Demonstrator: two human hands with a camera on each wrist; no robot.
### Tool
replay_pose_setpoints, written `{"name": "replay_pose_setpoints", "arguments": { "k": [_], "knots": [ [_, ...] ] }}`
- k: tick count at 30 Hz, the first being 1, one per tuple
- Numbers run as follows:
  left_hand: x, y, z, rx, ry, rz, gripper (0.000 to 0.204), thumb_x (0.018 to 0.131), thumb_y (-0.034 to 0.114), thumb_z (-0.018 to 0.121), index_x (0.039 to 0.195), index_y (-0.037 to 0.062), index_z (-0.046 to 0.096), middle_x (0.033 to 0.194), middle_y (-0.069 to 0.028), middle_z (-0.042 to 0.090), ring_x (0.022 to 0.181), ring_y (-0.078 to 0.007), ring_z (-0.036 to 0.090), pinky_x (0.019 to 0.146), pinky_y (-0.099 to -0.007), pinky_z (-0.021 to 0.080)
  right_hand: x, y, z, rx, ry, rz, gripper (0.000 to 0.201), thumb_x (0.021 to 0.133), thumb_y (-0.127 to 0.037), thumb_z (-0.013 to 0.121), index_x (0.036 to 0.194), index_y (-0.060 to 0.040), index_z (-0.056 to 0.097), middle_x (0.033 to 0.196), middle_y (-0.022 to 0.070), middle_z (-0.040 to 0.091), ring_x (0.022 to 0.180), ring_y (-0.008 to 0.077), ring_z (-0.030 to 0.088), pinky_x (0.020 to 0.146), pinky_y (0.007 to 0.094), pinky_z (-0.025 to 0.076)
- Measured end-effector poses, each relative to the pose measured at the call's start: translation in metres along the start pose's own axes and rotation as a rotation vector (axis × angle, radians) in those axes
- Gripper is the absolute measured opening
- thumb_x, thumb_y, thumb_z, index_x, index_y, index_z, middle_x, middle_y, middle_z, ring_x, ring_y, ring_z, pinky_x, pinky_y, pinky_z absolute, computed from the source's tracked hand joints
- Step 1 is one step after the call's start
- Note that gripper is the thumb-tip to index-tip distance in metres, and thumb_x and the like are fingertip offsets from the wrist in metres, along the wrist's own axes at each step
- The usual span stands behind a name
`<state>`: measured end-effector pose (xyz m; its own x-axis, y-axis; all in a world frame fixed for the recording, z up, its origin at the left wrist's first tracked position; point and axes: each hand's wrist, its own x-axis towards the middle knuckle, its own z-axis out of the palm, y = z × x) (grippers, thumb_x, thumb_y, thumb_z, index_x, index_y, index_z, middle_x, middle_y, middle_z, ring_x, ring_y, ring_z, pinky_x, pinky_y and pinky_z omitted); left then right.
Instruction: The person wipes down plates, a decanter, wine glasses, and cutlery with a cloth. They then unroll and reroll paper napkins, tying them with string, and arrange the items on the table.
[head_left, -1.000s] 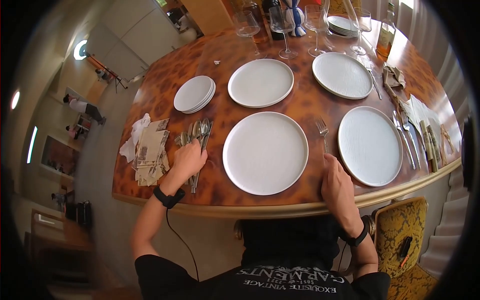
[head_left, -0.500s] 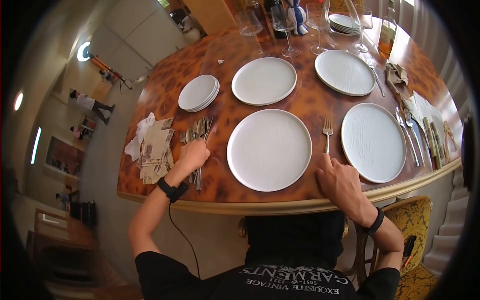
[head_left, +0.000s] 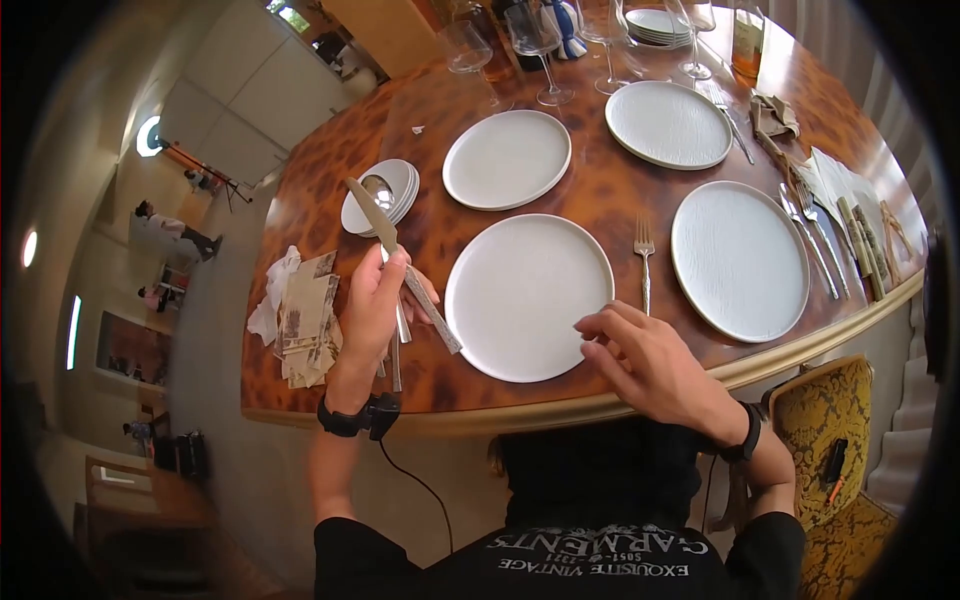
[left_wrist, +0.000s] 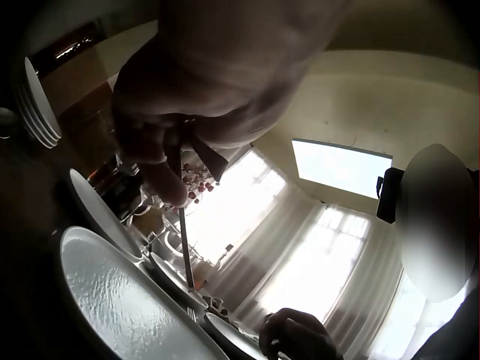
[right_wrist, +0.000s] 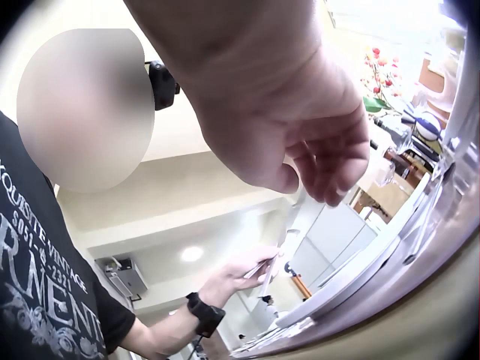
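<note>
My left hand (head_left: 372, 310) grips a knife (head_left: 432, 308), raised over the table left of the large front plate (head_left: 530, 298). A spoon (head_left: 378, 190) also rises from that hand, its bowl seen against the stacked small plates. In the left wrist view, the left hand (left_wrist: 210, 82) pinches the knife (left_wrist: 186, 251). My right hand (head_left: 650, 365), fingers loosely bent and holding nothing, hovers by that plate's right edge; the right wrist view shows the right hand (right_wrist: 300, 127) empty too. A fork (head_left: 645, 250) lies between the two front plates. More cutlery (head_left: 397, 368) lies partly hidden under the left hand.
Small stacked plates (head_left: 406, 200) and paper pieces (head_left: 308, 320) are on the left. Wine glasses (head_left: 535, 40) and a bottle (head_left: 747, 42) stand at the back. Another front plate (head_left: 740, 262) has a knife and fork (head_left: 812, 240) beside it.
My left hand has lifted off the cutlery pile with a knife and spoon. The right hand has let go of the fork, leaving it on the table, and moved left.
</note>
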<state>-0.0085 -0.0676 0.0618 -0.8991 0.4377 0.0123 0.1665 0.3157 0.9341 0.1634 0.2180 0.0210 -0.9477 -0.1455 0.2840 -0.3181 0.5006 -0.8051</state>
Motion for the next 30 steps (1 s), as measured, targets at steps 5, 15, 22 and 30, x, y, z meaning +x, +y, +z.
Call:
{"name": "replay_pose_setpoints", "arguments": {
  "k": [5,15,22,30],
  "knots": [
    [-0.002,0.031,0.084,-0.271,-0.056,0.171,0.028,0.106,0.034,0.036,0.108,0.0079,0.045,0.101,-0.0205,0.071,0.098,-0.0248,0.069,0.084,-0.0324,0.049,0.013,-0.013,0.044,0.265,0.015,-0.012,0.035,0.1,-0.022,0.05,0.123,0.0054,0.049,0.091,0.0237,0.064,0.084,0.0342,0.068,0.073,0.0437,0.052],
    [0.003,0.021,0.129,-0.346,-0.067,0.085,0.034,0.108,0.033,0.028,0.115,0.0041,0.044,0.102,-0.0198,0.07,0.088,-0.0228,0.07,0.079,-0.0337,0.051,-0.017,0.003,0.017,0.449,0.164,0.237,0.021,0.103,-0.015,0.042,0.106,0.0002,0.056,0.056,0.012,0.049,0.047,0.0257,0.049,0.05,0.0385,0.038],
    [0.015,0.009,0.118,-0.313,-0.223,-0.029,0.029,0.107,0.027,0.035,0.112,0.0027,0.05,0.056,0.0033,0.037,0.041,-0.0039,0.028,0.038,-0.0199,0.022,-0.065,0.043,-0.001,-0.328,0.364,0.318,0.013,0.097,-0.012,0.05,0.09,-0.002,0.048,0.054,0.0181,0.054,0.052,0.0397,0.057,0.048,0.0486,0.043],
    [0.02,0.01,0.142,-0.33,-0.296,-0.018,0.023,0.106,0.022,0.037,0.109,0.0037,0.05,0.056,0.0044,0.035,0.041,-0.0037,0.027,0.038,-0.02,0.021,-0.06,0.031,0.026,-0.488,0.246,0.346,0.034,0.09,-0.01,0.054,0.119,0.0086,0.051,0.051,0.0141,0.056,0.044,0.0333,0.057,0.044,0.0458,0.044]
  ]
}}
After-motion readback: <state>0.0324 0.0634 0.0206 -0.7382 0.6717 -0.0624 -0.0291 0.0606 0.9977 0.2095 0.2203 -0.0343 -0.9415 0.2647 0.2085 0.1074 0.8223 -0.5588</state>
